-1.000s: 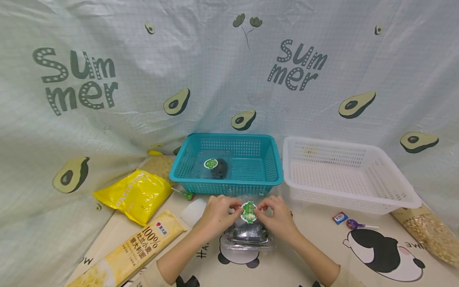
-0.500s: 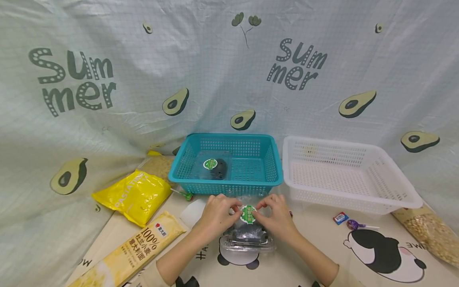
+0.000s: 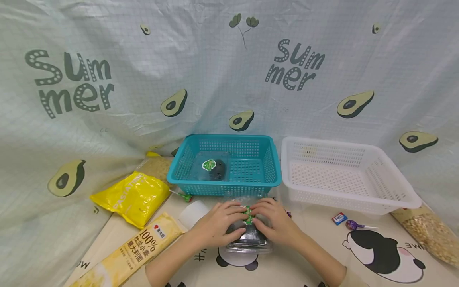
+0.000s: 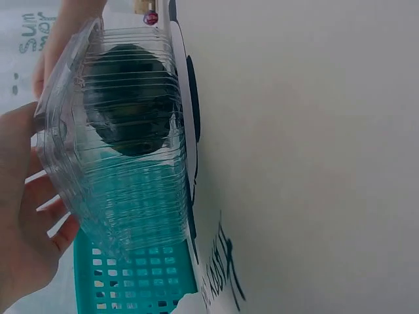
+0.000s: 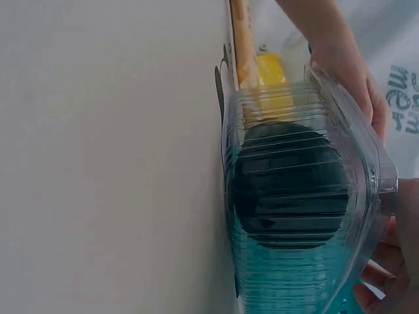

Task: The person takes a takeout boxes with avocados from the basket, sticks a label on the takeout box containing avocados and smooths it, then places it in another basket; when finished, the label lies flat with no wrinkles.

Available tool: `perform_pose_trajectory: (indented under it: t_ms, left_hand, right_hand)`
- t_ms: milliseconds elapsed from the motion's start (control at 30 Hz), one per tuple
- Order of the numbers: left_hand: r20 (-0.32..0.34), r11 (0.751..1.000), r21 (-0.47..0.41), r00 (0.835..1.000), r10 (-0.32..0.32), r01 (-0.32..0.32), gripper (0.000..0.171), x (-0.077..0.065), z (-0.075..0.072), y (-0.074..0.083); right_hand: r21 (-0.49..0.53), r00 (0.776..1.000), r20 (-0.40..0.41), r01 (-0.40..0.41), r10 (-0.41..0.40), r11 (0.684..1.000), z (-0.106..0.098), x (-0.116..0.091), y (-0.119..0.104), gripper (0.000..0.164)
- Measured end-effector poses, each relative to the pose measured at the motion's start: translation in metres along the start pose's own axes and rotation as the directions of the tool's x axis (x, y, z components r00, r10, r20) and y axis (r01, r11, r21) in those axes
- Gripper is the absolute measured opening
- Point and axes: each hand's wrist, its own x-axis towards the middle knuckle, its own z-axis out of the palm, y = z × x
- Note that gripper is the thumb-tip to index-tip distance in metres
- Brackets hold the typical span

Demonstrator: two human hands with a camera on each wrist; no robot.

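Note:
A clear plastic clamshell box (image 3: 248, 250) stands on the table in front of the teal basket, with a dark round object (image 4: 131, 98) inside. Its lid carries a green and white round sticker (image 3: 248, 215). From the left, my left hand (image 3: 223, 224) lies over the lid, fingers extended toward the sticker. My right hand (image 3: 274, 219) mirrors it from the right, fingertips on the sticker's other side. Both thumbs lie near the box's front part. In the wrist views, fingers touch the rim and top; the sticker is partly covered.
Behind stands a teal basket (image 3: 226, 183) holding a similar clear box (image 3: 201, 171). A white basket (image 3: 353, 197) is to its right. Yellow bag (image 3: 134, 197) and long pasta pack (image 3: 130, 253) lie left. Lollipop (image 3: 353, 225), small candy (image 3: 339, 218) and grain bag (image 3: 426, 227) lie right.
Both hands earlier pinched near the sticker with thumbs and forefingers. Now the fingers are spread over the lid and the thumbs have moved down toward the front. The sticker lies on the lid.

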Motion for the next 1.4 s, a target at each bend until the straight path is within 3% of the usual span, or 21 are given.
perform_pose_trajectory:
  t_ms: [167,533,633,700,800,900,967,1033,1133,1400]
  left_hand:
    - [0.018,1.000,0.015,1.000,-0.018,0.018,0.035,-0.003,0.000,0.000]
    - [-0.061,0.999,0.044,0.998,0.003,-0.001,0.026,-0.011,-0.002,0.001]
    - [-0.048,0.999,0.012,0.998,-0.035,0.036,0.029,-0.014,-0.004,0.001]
    - [-0.011,0.995,-0.033,0.996,-0.091,0.091,0.037,-0.018,-0.005,0.003]
    - [0.079,0.969,-0.123,0.975,-0.208,0.216,0.058,-0.027,-0.006,0.005]
    - [0.183,0.912,-0.230,0.936,-0.302,0.339,0.078,-0.036,-0.004,0.009]
    - [0.218,0.880,-0.288,0.920,-0.324,0.378,0.087,-0.041,-0.001,0.012]
    - [0.238,0.860,-0.325,0.914,-0.329,0.394,0.091,-0.043,0.001,0.014]
    - [0.233,0.853,-0.342,0.915,-0.331,0.395,0.091,-0.044,0.003,0.017]
    - [0.211,0.835,-0.341,0.900,-0.381,0.433,0.092,-0.043,-0.001,0.026]
  right_hand:
    - [-0.008,0.998,0.031,-0.058,0.058,0.998,0.001,0.001,-0.004,0.011]
    - [-0.134,0.998,-0.001,-0.069,0.069,0.989,-0.004,0.002,-0.010,0.003]
    - [-0.096,0.997,0.003,-0.081,0.081,0.992,-0.006,-0.002,-0.009,0.009]
    - [-0.047,0.994,0.014,-0.111,0.111,0.993,-0.008,-0.007,-0.008,0.020]
    - [0.010,0.979,0.027,-0.200,0.200,0.980,-0.012,-0.018,-0.007,0.043]
    - [0.051,0.963,0.044,-0.269,0.267,0.962,-0.015,-0.029,-0.006,0.057]
    - [0.078,0.958,0.075,-0.282,0.276,0.956,-0.017,-0.035,-0.008,0.062]
    - [0.117,0.961,0.109,-0.266,0.253,0.957,-0.017,-0.039,-0.010,0.064]
    - [0.161,0.963,0.138,-0.252,0.231,0.954,-0.015,-0.041,-0.015,0.065]
    - [0.139,0.970,0.092,-0.234,0.223,0.962,-0.015,-0.044,-0.023,0.070]
